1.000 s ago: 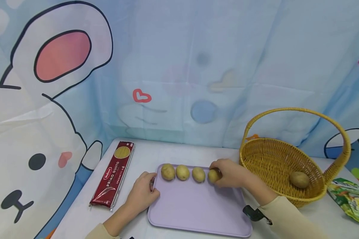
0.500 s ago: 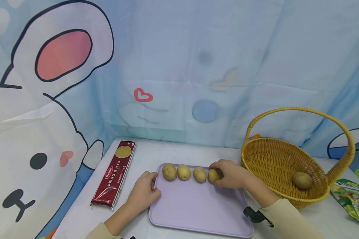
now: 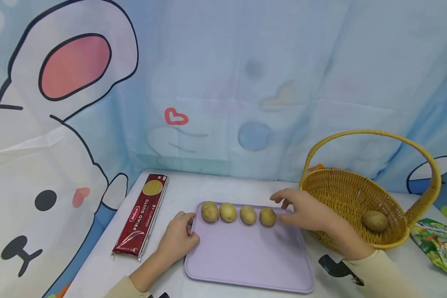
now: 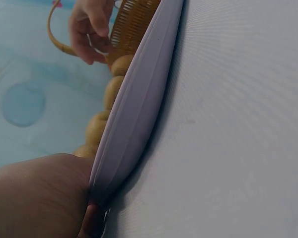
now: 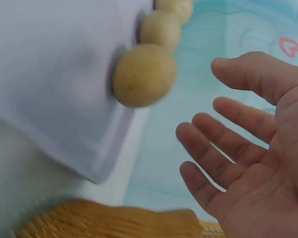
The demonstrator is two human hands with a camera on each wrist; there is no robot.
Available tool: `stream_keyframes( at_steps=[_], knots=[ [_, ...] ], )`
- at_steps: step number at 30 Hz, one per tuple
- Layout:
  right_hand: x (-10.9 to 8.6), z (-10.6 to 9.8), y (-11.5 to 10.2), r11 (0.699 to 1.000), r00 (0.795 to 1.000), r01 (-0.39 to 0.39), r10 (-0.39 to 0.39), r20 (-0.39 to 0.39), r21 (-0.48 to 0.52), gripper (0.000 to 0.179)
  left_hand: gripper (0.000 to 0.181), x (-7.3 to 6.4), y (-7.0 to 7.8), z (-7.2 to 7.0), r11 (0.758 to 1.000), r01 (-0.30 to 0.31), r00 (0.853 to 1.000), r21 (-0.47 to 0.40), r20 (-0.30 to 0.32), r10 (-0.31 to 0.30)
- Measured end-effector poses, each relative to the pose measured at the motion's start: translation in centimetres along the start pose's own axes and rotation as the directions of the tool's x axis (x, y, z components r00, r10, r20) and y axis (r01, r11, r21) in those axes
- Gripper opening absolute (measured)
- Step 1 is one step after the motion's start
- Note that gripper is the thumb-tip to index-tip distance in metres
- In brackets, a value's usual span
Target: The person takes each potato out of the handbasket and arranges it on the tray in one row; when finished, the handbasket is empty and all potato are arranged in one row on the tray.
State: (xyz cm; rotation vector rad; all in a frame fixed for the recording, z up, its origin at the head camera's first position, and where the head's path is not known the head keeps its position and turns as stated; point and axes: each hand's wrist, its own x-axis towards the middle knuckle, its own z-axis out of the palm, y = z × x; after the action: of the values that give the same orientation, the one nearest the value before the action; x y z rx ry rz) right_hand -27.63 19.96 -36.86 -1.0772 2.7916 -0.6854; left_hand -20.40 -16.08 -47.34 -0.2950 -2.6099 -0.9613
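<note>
A lilac tray (image 3: 246, 260) lies on the table with several potatoes in a row along its far edge. My left hand (image 3: 179, 236) grips the tray's left edge, and in the left wrist view a fingertip (image 4: 93, 219) shows beneath the rim. My right hand (image 3: 305, 209) is just right of the rightmost potato (image 3: 267, 217), over the tray's far right corner, holding nothing. Its fingers spread apart from that potato (image 5: 145, 75) in the right wrist view. One more potato (image 3: 374, 221) lies inside the wicker basket (image 3: 335, 194) at the right.
A red spaghetti packet (image 3: 140, 217) lies left of the tray. The basket's tall handle (image 3: 372, 132) arches up behind my right forearm. A green and yellow packet (image 3: 437, 246) lies at the far right. A printed cloth (image 3: 208, 82) hangs behind the table.
My right hand has let go of the rightmost potato and moved a little to the right with its fingers opened. The potato stays at the end of the row; my left hand stays put.
</note>
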Motion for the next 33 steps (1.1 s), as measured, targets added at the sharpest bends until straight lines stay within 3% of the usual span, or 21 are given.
stream_keyframes(
  at_steps=[7, 17, 26, 33],
  knots=[
    [-1.2, -3.0, 0.7, 0.999, 0.999, -0.038, 0.039, -0.022, 0.037, 0.044, 0.053, 0.0, 0.0, -0.1, 1.000, 0.001, 1.000, -0.004, 0.005, -0.001],
    [-4.3, -6.8, 5.0, 0.985, 0.986, -0.142, 0.132, -0.102, -0.100, 0.047, 0.052, 0.1, 0.1, -0.2, 1.000, -0.006, 1.000, -0.010, 0.004, 0.006],
    [-7.5, -7.6, 10.6, 0.952, 0.954, -0.295, 0.288, -0.082, -0.085, 0.062, 0.052, 0.1, -0.1, -0.1, 1.000, -0.007, 1.000, -0.010, 0.007, 0.007],
    [-9.6, -7.9, 13.4, 0.914, 0.924, -0.382, 0.381, -0.032, -0.135, 0.068, 0.052, 0.1, -0.1, -0.1, 1.000, -0.002, 1.000, -0.018, 0.007, 0.002]
  ],
)
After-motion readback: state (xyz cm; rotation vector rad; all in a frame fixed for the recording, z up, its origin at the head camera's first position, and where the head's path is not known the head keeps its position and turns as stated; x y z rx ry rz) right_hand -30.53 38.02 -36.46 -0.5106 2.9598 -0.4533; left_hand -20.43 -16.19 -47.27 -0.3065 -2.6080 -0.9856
